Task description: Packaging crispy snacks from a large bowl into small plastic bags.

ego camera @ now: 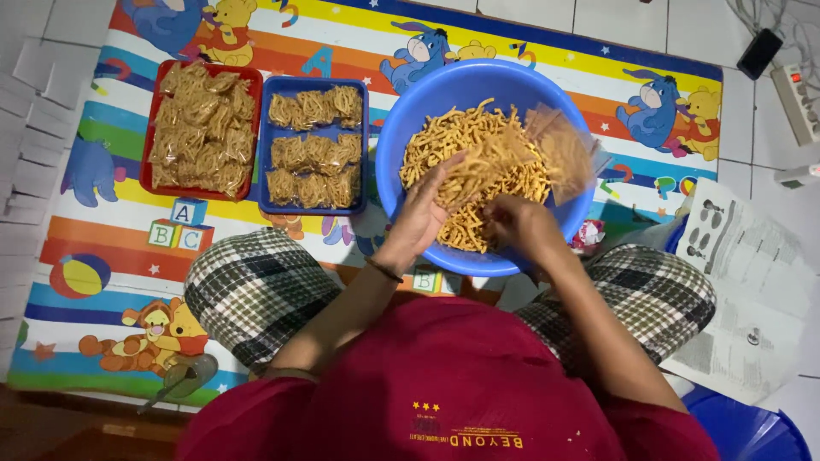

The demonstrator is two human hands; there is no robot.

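Two trays of filled clear snack packets lay side by side on the cartoon-printed play mat [102,205] in front of me: a red tray [203,128] at the far left, heaped edge to edge, and a blue tray [314,145] just beside it holding three loose rows. I sat cross-legged in checked trousers, the round blue basin [478,94] of golden fried snack sticks [478,154] set on the mat between my knees, right of the blue tray. My left hand [423,209] was inside the basin, fingers spread and cupped over a clump of sticks, scooping rather than clenched. My right hand [517,224] was closed in among the sticks near the front rim; what it gripped I could not tell. A clear plastic bag [568,154], partly filled with sticks, rested open against the basin's right wall. A sheet of printed paper [743,282] covered the white tiles by my right knee, with a white power strip [799,102] and a black adapter [760,53] beyond it, and stacked white cards [34,128] lined the mat's left edge.
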